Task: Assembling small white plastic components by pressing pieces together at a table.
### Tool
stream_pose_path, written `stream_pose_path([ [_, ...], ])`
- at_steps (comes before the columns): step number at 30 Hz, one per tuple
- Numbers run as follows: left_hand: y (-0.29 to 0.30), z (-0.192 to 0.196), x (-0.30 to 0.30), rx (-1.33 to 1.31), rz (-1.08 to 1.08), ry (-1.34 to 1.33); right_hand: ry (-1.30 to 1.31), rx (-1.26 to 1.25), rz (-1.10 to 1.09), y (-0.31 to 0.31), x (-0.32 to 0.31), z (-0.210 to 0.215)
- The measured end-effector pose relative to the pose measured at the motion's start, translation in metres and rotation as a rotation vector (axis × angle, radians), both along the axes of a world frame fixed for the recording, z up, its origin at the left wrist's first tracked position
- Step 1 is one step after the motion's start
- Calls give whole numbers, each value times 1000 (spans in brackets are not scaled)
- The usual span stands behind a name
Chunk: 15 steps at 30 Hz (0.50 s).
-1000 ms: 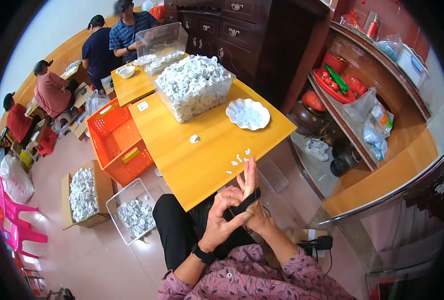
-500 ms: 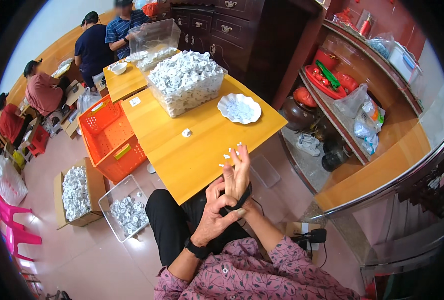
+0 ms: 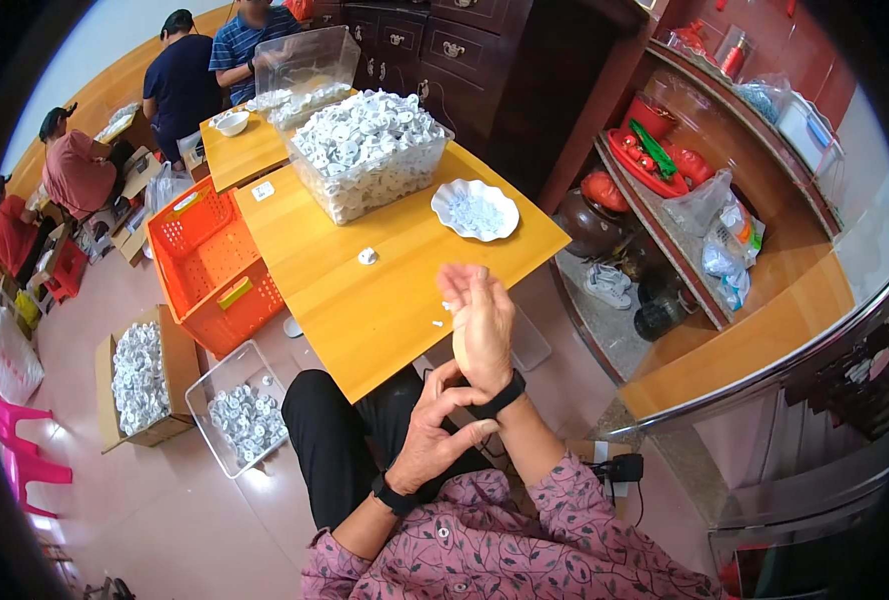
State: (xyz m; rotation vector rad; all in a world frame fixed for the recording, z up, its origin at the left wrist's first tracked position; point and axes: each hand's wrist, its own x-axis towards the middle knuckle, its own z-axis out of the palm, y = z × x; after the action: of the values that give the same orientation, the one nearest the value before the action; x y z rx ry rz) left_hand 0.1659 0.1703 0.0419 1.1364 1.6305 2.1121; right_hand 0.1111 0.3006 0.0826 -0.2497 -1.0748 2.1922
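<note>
I sit at a yellow wooden table (image 3: 365, 310). My right hand (image 3: 480, 320) is raised upright over the table's near edge, fingers stretched and holding nothing. My left hand (image 3: 433, 432) is just below it, its fingertips pinching the black band (image 3: 500, 397) on my right wrist. A second black band (image 3: 393, 493) circles my left wrist. On the table stand a clear bin (image 3: 365, 150) heaped with small white parts and a white scalloped plate (image 3: 475, 210) holding tiny white pieces. One loose white part (image 3: 367, 256) lies mid-table.
An orange crate (image 3: 210, 260), a cardboard box (image 3: 140, 375) and a clear tub (image 3: 245, 420), both with white parts, sit on the floor at left. Several people (image 3: 180, 80) work at far tables. Right: a shelf (image 3: 725, 330) with red dishes and bags. A dark cabinet (image 3: 465, 50) stands behind.
My right hand has risen and turned upright. My left hand has slid down from beside its fingers to the band on the right wrist.
</note>
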Motion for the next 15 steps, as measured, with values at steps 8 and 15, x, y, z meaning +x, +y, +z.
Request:
stream_pose_path([
  [8, -8, 11, -7, 101, -68, -340, -36, -783, 431, 10, -12, 2],
  [15, -17, 14, -7, -112, -170, -460, -50, -609, 358, 5, -12, 1],
])
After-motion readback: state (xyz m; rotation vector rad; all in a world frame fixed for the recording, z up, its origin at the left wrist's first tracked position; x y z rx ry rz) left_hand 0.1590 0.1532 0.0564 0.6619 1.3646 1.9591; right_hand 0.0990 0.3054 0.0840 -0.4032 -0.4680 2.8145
